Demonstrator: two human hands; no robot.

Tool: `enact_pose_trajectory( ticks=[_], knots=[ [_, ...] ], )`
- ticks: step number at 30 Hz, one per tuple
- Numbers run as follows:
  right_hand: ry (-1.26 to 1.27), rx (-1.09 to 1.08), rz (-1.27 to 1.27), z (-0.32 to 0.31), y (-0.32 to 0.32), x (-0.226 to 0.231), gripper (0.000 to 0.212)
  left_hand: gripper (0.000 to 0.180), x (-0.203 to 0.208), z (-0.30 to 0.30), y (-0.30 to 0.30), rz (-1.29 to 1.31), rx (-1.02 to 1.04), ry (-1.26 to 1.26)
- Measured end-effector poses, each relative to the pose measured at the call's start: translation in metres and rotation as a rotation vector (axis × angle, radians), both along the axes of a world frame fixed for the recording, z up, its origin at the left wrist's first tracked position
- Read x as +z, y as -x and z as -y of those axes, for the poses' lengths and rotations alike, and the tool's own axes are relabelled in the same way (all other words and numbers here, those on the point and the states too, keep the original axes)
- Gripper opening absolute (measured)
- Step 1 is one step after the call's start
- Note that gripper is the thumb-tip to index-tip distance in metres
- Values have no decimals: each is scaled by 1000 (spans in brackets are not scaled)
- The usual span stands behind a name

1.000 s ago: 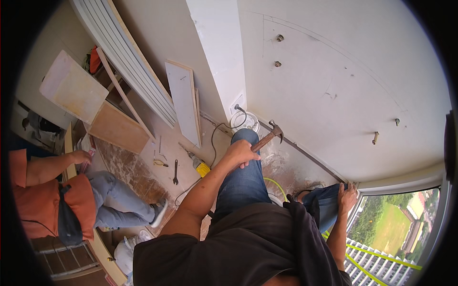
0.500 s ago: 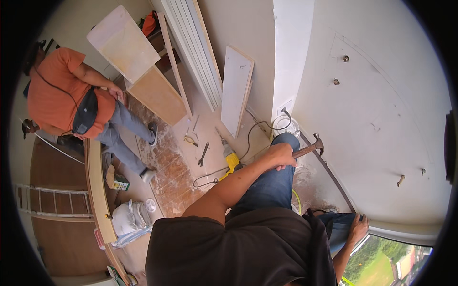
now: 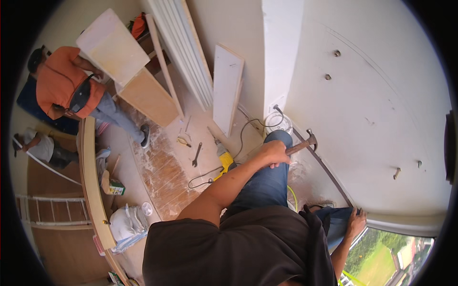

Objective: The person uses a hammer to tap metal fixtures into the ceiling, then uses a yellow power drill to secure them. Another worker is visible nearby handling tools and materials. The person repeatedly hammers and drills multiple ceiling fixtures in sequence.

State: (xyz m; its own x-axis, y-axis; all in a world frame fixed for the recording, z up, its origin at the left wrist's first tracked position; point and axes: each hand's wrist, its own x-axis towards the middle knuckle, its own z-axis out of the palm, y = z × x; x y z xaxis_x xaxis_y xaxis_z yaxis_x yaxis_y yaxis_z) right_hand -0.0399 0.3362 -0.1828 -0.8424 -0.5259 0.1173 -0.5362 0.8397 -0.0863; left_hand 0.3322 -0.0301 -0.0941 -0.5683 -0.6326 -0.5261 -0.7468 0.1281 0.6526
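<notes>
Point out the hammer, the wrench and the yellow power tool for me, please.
Hammer [image 3: 301, 145]: head view, on the brown handle.
Wrench [image 3: 197, 154]: head view, on the middle of its dark shank.
Yellow power tool [image 3: 226, 160]: head view, on its yellow body.

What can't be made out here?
Head view: hammer handle's end, hidden in the left hand.
Head view: white bucket's lower part, hidden behind the knee.
Head view: ladder's left end, lost in the dark rim.
Head view: right hand's palm, hidden by its back.

Soft daylight brightens the window [image 3: 389, 257] side; fisheye edges curve into black.
</notes>
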Motion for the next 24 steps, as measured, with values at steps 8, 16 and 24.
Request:
enact_pose_trajectory(
  ticks=[8, 16, 24],
  knots=[
    [165, -31, 25, 30, -21, 7, 48, 40, -24, 8, -14, -134, 181, -110],
    [124, -133, 83, 23, -34, 37, 48, 37, -20, 4, 3, -49, 86, -90],
    [155, -142, 80, 24, -33, 30, 47, 35, -13, -1, 6, -54, 120, -73]
  ],
)
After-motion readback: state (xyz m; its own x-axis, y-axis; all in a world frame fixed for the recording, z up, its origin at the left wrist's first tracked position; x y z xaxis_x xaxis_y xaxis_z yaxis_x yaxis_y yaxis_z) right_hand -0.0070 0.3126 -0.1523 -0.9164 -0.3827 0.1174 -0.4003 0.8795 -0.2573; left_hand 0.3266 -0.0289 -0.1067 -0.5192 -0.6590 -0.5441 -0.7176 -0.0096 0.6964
